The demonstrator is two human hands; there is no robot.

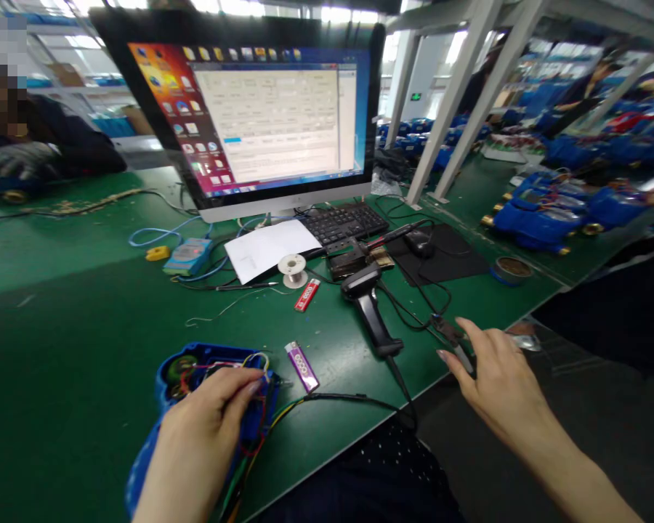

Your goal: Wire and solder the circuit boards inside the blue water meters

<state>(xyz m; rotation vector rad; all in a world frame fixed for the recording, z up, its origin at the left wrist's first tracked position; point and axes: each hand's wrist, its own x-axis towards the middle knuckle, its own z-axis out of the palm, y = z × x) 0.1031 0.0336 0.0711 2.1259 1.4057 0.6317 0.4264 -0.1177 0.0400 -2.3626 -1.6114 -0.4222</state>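
Observation:
My left hand (204, 425) rests on a blue plastic housing (174, 378) with coloured wires inside, fingers curled and pinching the wires near its top edge. My right hand (495, 381) reaches over the table's front edge, its fingers closing on small cutters or pliers (451, 338) with dark handles. A black barcode scanner (368, 305) lies between the two hands, its cable running toward me. A purple lighter (301, 367) lies just right of the housing.
A monitor (251, 116) stands behind a keyboard (344, 224), white paper (267, 248), solder spool (293, 269), red lighter (307, 295), mouse on a black mat (441, 254). Blue housings (539, 211) lie at right. Another person (27, 145) sits far left.

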